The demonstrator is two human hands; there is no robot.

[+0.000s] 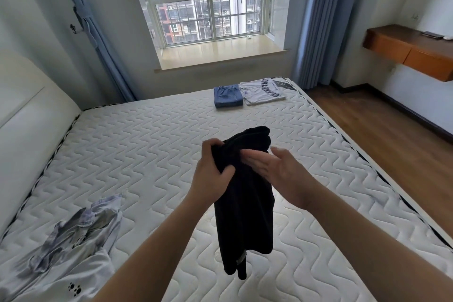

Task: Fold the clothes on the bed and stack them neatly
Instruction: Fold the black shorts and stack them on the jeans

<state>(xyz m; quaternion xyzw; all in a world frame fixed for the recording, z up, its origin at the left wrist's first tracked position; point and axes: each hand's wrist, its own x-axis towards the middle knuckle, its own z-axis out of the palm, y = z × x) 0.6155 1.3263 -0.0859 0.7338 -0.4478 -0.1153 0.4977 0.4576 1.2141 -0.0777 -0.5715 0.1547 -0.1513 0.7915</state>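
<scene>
A black garment (242, 208) hangs in the air above the white quilted mattress (147, 144). My left hand (213, 174) grips its bunched upper part, fingers curled round the cloth. My right hand (274, 169) lies beside it with straight fingers touching the fabric's right side. A crumpled white and grey garment (73, 240) lies at the near left of the bed. At the far edge sit folded blue jeans (228, 98) and, right beside them, a folded white T-shirt with dark lettering (263, 92).
A padded headboard (27, 115) runs along the left. Behind the bed are a window sill (220, 56) and blue curtains (311, 32). Wooden floor (392, 135) lies to the right, with a wall-mounted wooden shelf (411, 49) above it.
</scene>
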